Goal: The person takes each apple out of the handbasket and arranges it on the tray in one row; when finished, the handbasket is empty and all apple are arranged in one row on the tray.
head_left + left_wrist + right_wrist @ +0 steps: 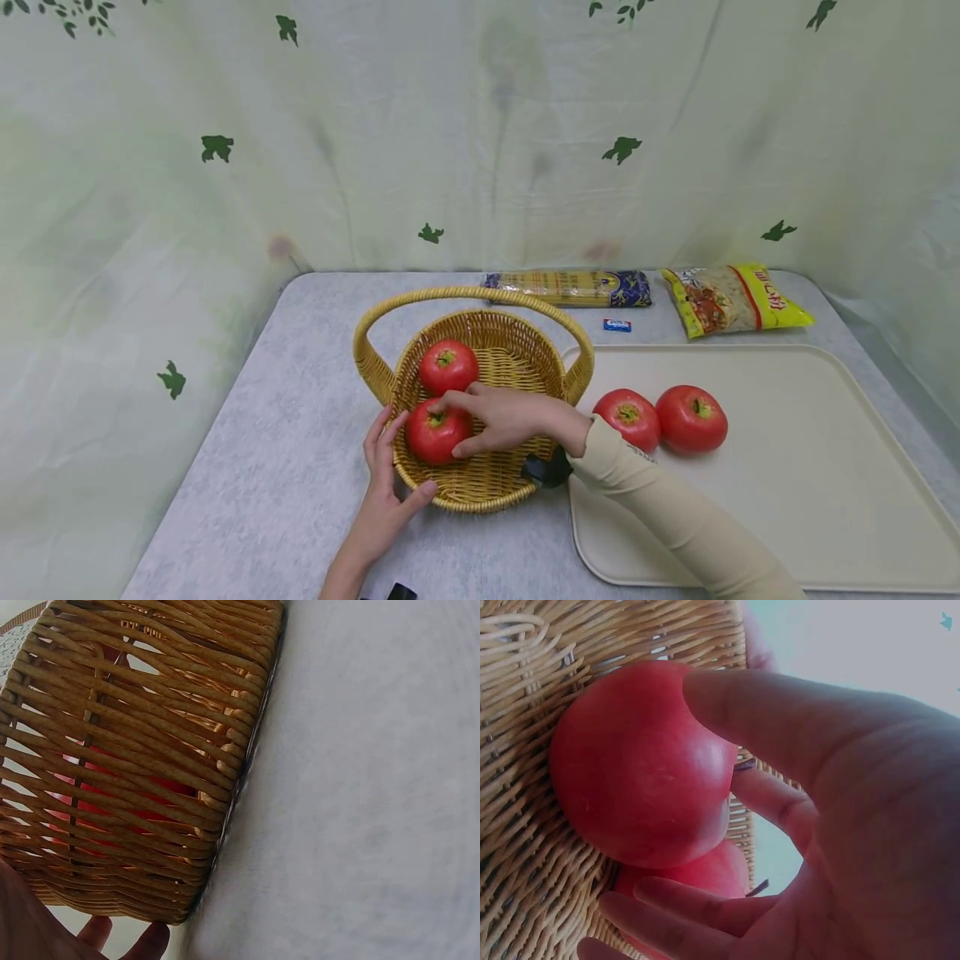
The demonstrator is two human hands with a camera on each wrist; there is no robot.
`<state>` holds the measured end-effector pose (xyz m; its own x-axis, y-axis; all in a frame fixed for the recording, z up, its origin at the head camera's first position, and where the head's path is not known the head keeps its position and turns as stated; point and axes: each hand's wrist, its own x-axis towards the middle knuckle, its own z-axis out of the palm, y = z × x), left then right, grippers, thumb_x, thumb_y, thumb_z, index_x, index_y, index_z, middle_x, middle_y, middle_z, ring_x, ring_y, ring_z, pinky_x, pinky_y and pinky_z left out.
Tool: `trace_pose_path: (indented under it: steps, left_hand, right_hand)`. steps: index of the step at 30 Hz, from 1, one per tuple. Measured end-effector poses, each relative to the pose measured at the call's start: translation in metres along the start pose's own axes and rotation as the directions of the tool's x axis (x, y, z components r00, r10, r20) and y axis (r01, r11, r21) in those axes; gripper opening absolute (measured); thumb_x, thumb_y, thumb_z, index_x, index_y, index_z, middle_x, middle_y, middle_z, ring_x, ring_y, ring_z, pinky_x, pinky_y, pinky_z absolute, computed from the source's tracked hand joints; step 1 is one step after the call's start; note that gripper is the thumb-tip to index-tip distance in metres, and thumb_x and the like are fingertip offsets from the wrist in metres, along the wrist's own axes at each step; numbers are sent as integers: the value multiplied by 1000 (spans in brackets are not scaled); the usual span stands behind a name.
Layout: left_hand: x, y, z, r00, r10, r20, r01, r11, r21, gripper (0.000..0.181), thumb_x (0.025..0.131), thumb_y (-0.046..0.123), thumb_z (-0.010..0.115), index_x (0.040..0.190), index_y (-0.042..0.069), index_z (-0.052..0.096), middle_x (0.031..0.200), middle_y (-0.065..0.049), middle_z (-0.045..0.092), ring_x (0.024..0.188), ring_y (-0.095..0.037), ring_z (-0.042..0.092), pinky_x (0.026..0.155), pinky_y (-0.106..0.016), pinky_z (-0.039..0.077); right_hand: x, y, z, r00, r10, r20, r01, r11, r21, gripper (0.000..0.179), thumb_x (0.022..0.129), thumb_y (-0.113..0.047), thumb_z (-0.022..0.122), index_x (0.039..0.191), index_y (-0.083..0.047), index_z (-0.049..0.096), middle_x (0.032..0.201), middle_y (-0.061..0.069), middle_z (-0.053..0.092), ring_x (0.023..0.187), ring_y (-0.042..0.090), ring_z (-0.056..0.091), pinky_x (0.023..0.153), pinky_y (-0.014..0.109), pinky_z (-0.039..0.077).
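Observation:
A round wicker basket (pixel 516 477) with a tall arched handle stands on the table, holding two red apples. The nearer apple (pixel 431 440) lies under my right hand (pixel 504 418), whose thumb and index finger grip it near the stem. In the right wrist view, its other fingers stretch past the farther apple (pixel 712 871). That farther apple (pixel 448 367) sits against the basket's back left wall. My left hand (pixel 384 508) touches the basket's front left side with spread, fairly straight fingers. Red shows through the basket's weave (pixel 142 742) in the left wrist view.
To the right, a large cream tray (pixel 795 467) carries two more red apples (pixel 692 419), partly behind the right sleeve. Along the back lie a long noodle packet (pixel 570 288), a small blue packet (pixel 617 325) and a yellow food bag (pixel 731 302). A patterned curtain hangs behind.

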<state>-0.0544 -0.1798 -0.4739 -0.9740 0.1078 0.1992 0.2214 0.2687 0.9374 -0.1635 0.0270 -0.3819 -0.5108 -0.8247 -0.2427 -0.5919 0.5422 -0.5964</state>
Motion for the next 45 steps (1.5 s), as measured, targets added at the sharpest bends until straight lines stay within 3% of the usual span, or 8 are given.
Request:
trace_pose_path:
  steps: [13, 25, 33, 45]
  left_hand:
    - [0, -1, -1, 1000, 6, 18, -6, 1000, 5, 86, 83, 5, 68, 151, 19, 18, 152, 7, -7, 139, -27, -6, 98, -71, 9]
    - [1, 1, -1, 1000, 8, 27, -8, 1000, -1, 88, 83, 2, 67, 152, 19, 15, 152, 5, -8, 138, -29, -6, 98, -71, 9]
    - [1, -3, -1, 1000, 9, 15, -9, 1000, 6, 87, 83, 4, 68, 151, 19, 16, 152, 5, -8, 138, -29, -6, 97, -72, 9]
    - [1, -2, -2, 1000, 8, 22, -8, 1000, 7, 87, 83, 3, 68, 151, 18, 15, 152, 6, -9, 138, -27, -9, 97, -72, 7]
  right_hand:
    - [8, 2, -1, 996, -82, -30, 84, 996, 40, 59, 86, -33, 70, 135, -22, 41, 127, 0, 51, 113, 12, 48, 95, 31, 40]
    - [14, -2, -1, 998, -50, -45, 50, 999, 2, 64, 80, -42, 75, 132, -23, 42, 121, 1, 55, 105, 13, 53, 89, 32, 44]
    - [19, -6, -1, 998, -40, -55, 39, 999, -24, 56, 79, -37, 77, 123, -21, 46, 112, -1, 59, 99, 10, 55, 86, 28, 44]
    - [14, 0, -2, 999, -45, -18, 45, 998, -35, 57, 78, -36, 79, 121, -22, 45, 114, -1, 57, 103, 11, 54, 88, 28, 43]
